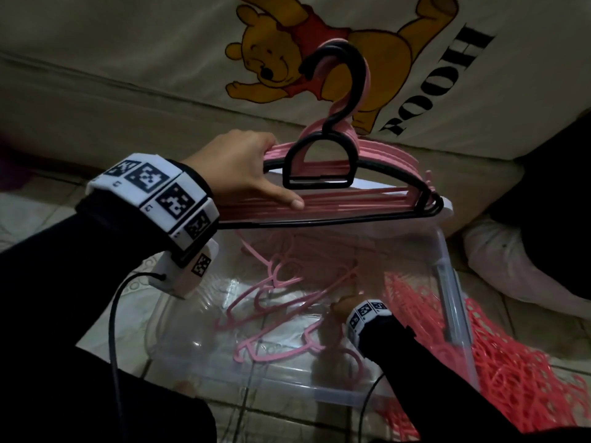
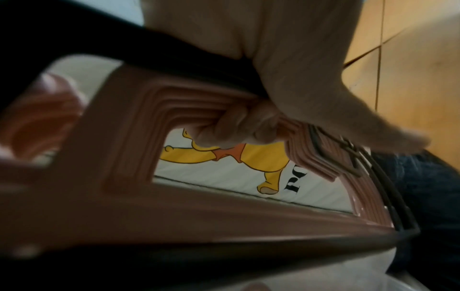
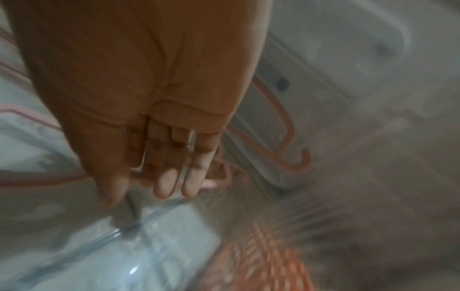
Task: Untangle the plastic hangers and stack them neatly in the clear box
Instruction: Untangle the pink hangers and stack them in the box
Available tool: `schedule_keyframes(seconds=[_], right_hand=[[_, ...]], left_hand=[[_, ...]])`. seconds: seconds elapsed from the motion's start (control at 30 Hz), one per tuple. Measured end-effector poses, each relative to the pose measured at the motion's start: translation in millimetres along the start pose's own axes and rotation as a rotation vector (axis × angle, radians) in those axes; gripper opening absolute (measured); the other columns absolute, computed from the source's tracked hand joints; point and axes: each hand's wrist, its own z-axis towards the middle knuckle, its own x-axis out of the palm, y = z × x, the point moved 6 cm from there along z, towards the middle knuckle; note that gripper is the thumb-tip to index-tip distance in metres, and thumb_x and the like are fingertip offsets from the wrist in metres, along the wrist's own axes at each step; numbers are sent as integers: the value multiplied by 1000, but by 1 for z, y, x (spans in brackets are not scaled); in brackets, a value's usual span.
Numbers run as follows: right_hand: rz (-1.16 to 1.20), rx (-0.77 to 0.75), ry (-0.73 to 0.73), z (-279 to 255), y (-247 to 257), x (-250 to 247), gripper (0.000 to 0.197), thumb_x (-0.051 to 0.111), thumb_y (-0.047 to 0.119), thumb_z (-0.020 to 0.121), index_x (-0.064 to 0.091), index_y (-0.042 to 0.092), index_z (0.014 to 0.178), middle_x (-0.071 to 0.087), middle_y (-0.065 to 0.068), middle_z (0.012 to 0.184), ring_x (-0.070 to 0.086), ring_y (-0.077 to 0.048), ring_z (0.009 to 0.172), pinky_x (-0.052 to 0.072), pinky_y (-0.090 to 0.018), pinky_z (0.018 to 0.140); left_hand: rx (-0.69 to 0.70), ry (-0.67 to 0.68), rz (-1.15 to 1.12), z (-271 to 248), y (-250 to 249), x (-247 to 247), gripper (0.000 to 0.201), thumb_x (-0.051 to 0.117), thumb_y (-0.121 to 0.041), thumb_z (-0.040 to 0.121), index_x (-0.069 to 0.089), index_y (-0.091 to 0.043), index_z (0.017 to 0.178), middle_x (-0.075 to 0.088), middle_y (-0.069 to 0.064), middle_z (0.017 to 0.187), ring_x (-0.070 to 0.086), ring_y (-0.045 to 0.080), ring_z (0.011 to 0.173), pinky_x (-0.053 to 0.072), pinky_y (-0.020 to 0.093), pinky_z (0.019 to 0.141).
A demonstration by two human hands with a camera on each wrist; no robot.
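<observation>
Held hanger bundle (image 1: 345, 187) overhangs the clear box's (image 1: 454, 302) far half.

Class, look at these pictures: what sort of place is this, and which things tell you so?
Probably a room at home, likely a bedroom floor: a cartoon-bear sheet on what seems a mattress, a tiled floor, and a clear box of hangers.

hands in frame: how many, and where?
2. The left hand grips the hanger stack above the clear box. The right hand is down inside the box among loose pink hangers, its grip unclear.
</observation>
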Motion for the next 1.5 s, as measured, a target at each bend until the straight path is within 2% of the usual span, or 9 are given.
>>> schedule_keyframes(seconds=[0.2,0.37,0.5,0.73,0.83,0.9,1.13,1.3,1.5], right_hand=[[0,-65,-56,-7,4,-31,38,39,15,97,49,9,133,46,-11,142,44,-24,130,31,-33,111],[-35,-112,-128,-42,12,-75,28,46,9,92,60,6,116,61,-18,120,60,-34,109,47,-40,88],[-15,-111,-239,-75,9,-119,22,45,20,88,59,17,105,58,-14,114,58,-33,106,42,-46,88],[90,-322,-707,-162,1,-201,20,52,18,94,65,6,104,57,-16,103,57,-32,93,44,-36,78],[130,-307,-928,-197,-8,-230,16,59,14,90,68,3,97,61,-16,99,57,-32,92,33,-27,70],[148,-287,-1017,-211,-12,-241,16,60,14,90,67,3,98,62,-14,105,56,-31,97,39,-31,72],[70,-181,-1318,-231,-13,-256,12,63,13,87,68,3,91,62,-15,92,55,-33,84,41,-34,64],[158,-121,-1317,-227,-15,-254,15,62,14,87,61,5,99,62,-11,92,54,-28,87,41,-34,71],[172,-82,-1312,-225,-18,-253,11,58,14,91,56,5,96,59,-11,95,49,-27,89,40,-35,73]], left_hand=[[31,-124,-36,-1,0,-5,75,41,-87,54,51,-15,74,52,3,68,48,21,60,29,32,51],[39,-181,-55,-3,-4,-14,74,40,-88,53,54,-18,73,55,1,67,51,20,60,33,32,52],[31,-213,-50,-8,-5,-17,75,38,-92,48,53,-22,73,56,-3,68,52,17,62,35,31,52],[3,-243,-15,-14,4,-26,85,36,-95,44,54,-19,79,57,-2,71,54,19,65,40,33,57],[8,-247,-5,-15,6,-27,82,36,-95,44,51,-23,80,52,-8,70,49,15,63,34,30,54],[10,-245,-8,-16,5,-25,81,36,-95,43,49,-25,80,50,-11,69,46,12,61,32,29,52],[-3,-159,-89,-12,-5,-13,95,27,-101,46,59,-21,86,62,-2,77,57,18,70,50,38,65],[-8,-172,-119,-9,-11,-11,84,28,-95,57,58,-20,79,59,0,69,56,18,64,40,31,56],[-18,-110,-112,-9,-17,-2,83,38,-98,45,57,-28,85,61,-11,75,58,11,70,47,29,64]])
